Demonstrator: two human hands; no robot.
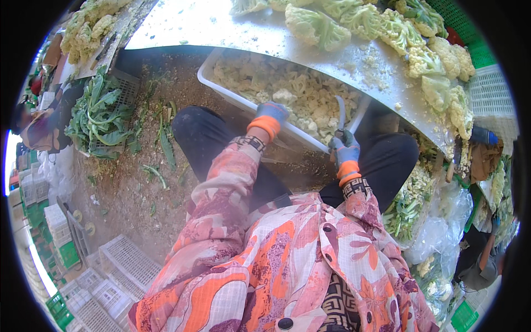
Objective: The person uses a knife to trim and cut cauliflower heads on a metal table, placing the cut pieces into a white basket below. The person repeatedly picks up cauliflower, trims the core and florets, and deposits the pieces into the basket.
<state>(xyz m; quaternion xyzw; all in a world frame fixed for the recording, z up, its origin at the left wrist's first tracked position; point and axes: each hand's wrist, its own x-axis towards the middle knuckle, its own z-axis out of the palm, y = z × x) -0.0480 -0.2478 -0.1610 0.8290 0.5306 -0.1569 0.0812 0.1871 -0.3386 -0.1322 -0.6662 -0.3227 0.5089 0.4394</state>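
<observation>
The left hand (272,113) is closed on a floret over the white tub (206,74); the right hand (344,148) is gripped round a knife (341,113). Fingers could be nicked (gloves look thin), or florets spilled over the rim.

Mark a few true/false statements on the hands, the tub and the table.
1. Both hands wear gloves with orange cuffs. True: left hand, right hand.
2. The right hand holds a knife. True.
3. The white tub is empty. False: it holds cut cauliflower florets.
4. Whole cauliflower heads lie on the metal table. True.
5. The left hand rests on the person's knee. False: it reaches into the tub, at the florets.
</observation>
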